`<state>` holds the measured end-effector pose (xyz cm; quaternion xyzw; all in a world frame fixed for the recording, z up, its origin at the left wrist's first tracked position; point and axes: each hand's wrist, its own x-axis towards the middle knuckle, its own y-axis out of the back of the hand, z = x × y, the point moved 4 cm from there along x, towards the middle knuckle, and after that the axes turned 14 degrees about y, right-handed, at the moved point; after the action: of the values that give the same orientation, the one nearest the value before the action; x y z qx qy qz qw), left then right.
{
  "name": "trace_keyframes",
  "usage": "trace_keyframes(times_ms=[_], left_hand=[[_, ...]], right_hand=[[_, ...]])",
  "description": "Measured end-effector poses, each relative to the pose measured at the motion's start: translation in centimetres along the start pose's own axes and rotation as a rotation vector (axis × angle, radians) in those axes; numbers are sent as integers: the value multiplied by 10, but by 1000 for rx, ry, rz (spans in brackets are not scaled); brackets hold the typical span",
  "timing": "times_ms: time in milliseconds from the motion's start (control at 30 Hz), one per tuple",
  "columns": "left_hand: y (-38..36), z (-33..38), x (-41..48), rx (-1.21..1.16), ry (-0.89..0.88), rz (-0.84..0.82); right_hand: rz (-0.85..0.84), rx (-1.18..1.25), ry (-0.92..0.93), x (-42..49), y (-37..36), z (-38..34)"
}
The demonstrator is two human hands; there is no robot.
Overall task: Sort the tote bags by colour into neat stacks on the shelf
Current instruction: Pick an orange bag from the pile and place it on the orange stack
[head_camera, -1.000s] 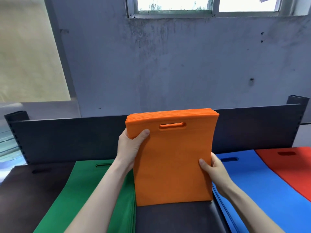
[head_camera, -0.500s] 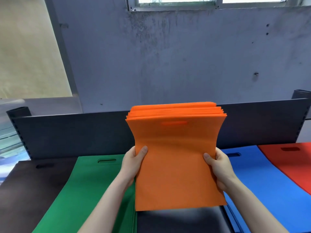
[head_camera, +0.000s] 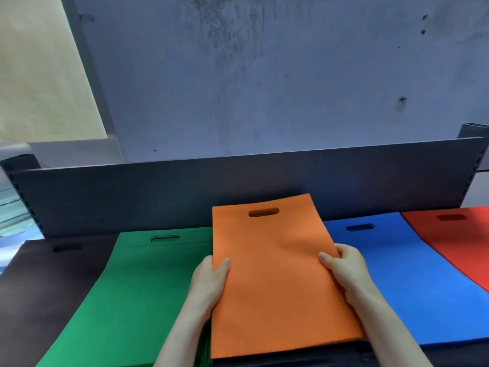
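A stack of orange tote bags (head_camera: 275,274) lies flat on the dark shelf (head_camera: 304,360), between a green stack (head_camera: 137,292) and a blue stack (head_camera: 402,282). My left hand (head_camera: 209,283) grips the orange stack's left edge, thumb on top. My right hand (head_camera: 346,271) grips its right edge the same way. A black stack (head_camera: 47,282) lies at the far left and a red stack (head_camera: 457,242) at the far right. Each top bag shows a cut-out handle slot near its far end.
A dark metal back panel (head_camera: 238,186) runs along the rear of the shelf, with posts at both ends. Behind it stands a stained grey wall (head_camera: 264,75). The orange stack's far edge lies close to the panel.
The orange stack was held upright on its lower edge; it now lies flat on the shelf, handle slot away from me. Both hands slid down its sides and still hold it.
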<state>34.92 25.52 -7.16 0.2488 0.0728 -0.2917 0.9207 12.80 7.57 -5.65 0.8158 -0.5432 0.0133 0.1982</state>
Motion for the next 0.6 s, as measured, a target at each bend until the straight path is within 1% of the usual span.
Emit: trace_keyframes(times_ms=[100,233,300,467,600], left_hand=[[-5,-4,9,176,-17,44],[-13,-13,19,342,14,49],[-15,-16,22,395,31,59],[-19,-13,19,540,59,85],[-23,-11,16,617,86,82]], right_hand=[[-39,-172,4,-2,-3,7],[-152,-369,-52,-4,-11,22],[-183,-430,-49,-6,-14,26],[-195,-586,-37,-6,-18,24],[-200,-635,-21,-7,-20,21]])
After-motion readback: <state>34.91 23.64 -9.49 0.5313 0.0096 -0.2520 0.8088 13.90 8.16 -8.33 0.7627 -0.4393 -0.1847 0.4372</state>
